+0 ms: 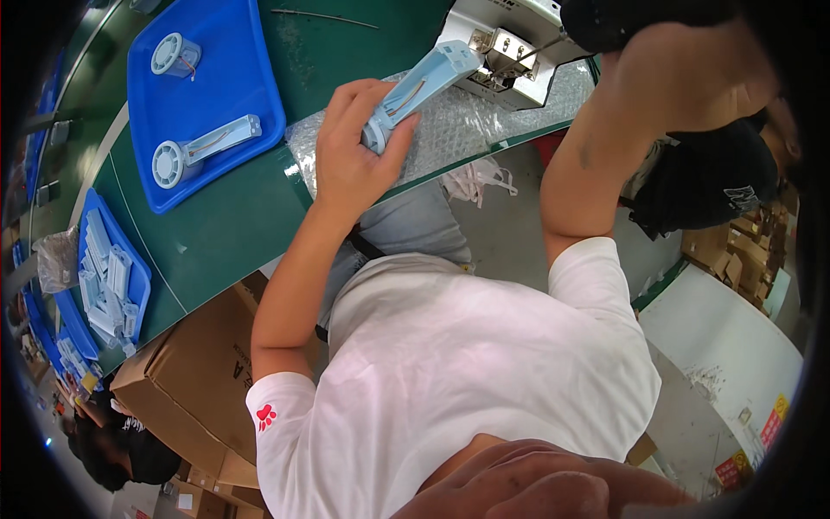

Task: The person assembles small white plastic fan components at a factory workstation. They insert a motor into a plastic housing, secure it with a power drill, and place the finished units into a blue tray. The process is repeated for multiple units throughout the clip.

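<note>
A light-blue plastic fan body, with a round end and thin wires along its open channel, is gripped in my left hand. The fingers wrap its round end over the bubble-wrap sheet. Large at the upper right, my right hand is closed on a black screwdriver, its fingers partly out of sight. The tool's thin metal shaft reaches down-left to the shiny bracket on a pale metal box. Whether the tip holds a screw is too small to tell. The fan body's far end is close beside that bracket.
Two similar fan parts lie in a blue tray on the green table. Another blue tray holds several light-blue plastic pieces. A thin rod lies at the far side. Below the table edge stands a cardboard box. Other people are nearby.
</note>
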Demonstrator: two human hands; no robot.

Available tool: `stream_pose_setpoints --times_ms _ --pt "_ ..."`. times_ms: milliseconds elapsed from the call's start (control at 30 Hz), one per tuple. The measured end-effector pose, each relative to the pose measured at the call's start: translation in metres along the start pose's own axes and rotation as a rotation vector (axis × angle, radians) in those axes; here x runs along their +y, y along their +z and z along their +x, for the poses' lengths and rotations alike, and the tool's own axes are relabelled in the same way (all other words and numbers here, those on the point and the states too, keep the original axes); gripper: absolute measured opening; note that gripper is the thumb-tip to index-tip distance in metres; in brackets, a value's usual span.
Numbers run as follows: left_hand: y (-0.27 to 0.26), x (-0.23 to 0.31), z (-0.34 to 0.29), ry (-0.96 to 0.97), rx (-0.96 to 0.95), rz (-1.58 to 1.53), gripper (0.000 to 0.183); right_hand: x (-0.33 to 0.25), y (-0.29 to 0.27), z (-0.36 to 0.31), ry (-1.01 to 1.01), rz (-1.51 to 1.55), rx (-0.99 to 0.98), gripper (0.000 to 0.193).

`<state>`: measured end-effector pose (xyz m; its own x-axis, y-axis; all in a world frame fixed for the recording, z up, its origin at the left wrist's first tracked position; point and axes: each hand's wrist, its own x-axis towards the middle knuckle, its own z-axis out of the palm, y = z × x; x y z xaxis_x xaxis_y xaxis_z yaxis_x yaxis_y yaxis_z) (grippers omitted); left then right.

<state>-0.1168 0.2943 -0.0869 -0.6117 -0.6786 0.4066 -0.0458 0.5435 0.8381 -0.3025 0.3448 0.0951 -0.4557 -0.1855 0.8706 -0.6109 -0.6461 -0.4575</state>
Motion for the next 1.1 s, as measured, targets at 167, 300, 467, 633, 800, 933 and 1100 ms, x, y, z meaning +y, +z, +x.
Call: stream_pose_setpoints --times_ms 167,300,467,633,800,933,1100 --pt "0.001 0.0 -0.004 0.009 0.016 -0.016 0.032 -0.006 -0.019 -0.02 0.228 0.138 0.094 0.056" --pt "0.002 -0.002 -0.005 0.024 0.038 -0.021 0.031 -0.009 -0.02 -0.026 0.292 0.264 0.066 0.056" --pt "0.002 -0.005 -0.008 0.025 0.052 -0.037 0.032 0.009 -0.011 -0.032 0.312 0.281 0.055 0.055" --pt "0.003 -0.007 -0.009 0.048 0.08 -0.023 0.03 0.018 -0.008 -0.035 0.335 0.311 0.031 0.055" --pt "0.002 -0.006 -0.008 0.038 0.077 -0.028 0.03 0.023 -0.009 -0.037 0.352 0.333 0.016 0.054" --pt "0.002 -0.006 -0.008 0.043 0.08 -0.005 0.03 0.025 -0.011 -0.037 0.362 0.353 0.006 0.054" --pt "0.002 -0.007 -0.008 0.039 0.078 0.01 0.029 0.026 -0.014 -0.041 0.377 0.374 -0.002 0.054"
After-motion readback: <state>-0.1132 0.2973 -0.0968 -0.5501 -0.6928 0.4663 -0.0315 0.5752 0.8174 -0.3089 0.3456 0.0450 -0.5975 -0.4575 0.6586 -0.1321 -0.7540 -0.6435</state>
